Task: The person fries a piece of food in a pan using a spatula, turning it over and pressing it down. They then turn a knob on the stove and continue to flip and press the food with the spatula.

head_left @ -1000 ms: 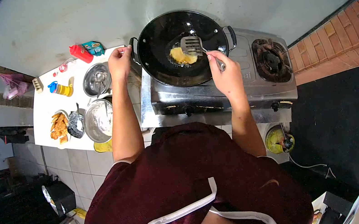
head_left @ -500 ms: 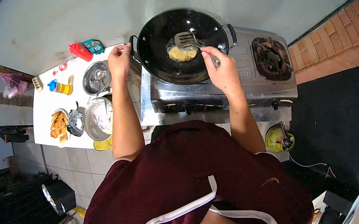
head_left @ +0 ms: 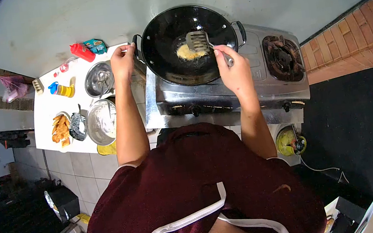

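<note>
Spatula shifted right — right hand grips.

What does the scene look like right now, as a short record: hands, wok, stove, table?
left hand: grips the wok by its left handle
right hand: holds a spatula, blade over the food
food: one yellow piece in the wok's middle
stove: wok sits on its left side
table: left of the stove, with a small bowl, a big bowl, fried pieces and a red bottle
</note>
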Available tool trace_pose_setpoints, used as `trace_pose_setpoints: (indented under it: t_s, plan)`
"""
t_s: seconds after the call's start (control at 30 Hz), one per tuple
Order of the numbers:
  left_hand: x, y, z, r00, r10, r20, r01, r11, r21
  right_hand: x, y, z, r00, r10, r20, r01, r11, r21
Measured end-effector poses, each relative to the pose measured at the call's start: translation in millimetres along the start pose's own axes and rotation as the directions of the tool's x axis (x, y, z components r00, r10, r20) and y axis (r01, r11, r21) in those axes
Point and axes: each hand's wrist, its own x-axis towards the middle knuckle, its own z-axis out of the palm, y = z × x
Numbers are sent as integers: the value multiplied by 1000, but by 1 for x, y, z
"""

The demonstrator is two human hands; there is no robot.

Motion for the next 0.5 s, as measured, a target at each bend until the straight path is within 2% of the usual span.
trace_pose_setpoints:
  t_s: [0.07, 0.17, 0.23, 0.33, 0.4, 0.43, 0.5]
  plan:
    - [-1, 0, 0, 1000, 7, 1, -7, 1000, -3, 0, 2, 9, 989, -143, -39, 142, 990, -17]
    - [1, 1, 0, 1000, 20, 7, -20, 1000, 14, -1, 0, 7, 988, -149, -33, 148, 989, -30]
    - [1, 1, -2, 1000, 14, 11, -15, 999, 40, 0, -3, 0, 998, -11, -62, 8, 999, -46]
    - [1, 2, -1, 1000, 23, 12, -24, 999, 41, 4, -4, 2, 996, 21, -84, -27, 997, -76]
    - [-1, 3, 0, 1000, -10, 1, 10, 1000, -12, 4, -1, 12, 985, -130, -116, 129, 991, -19]
    - [-1, 3, 1, 1000, -10, 7, 10, 1000, -12, 4, 2, 16, 983, -161, -92, 160, 987, -20]
    - [0, 4, -1, 1000, 12, -4, -12, 999, 42, 0, -2, 12, 995, -83, -50, 81, 996, -38]
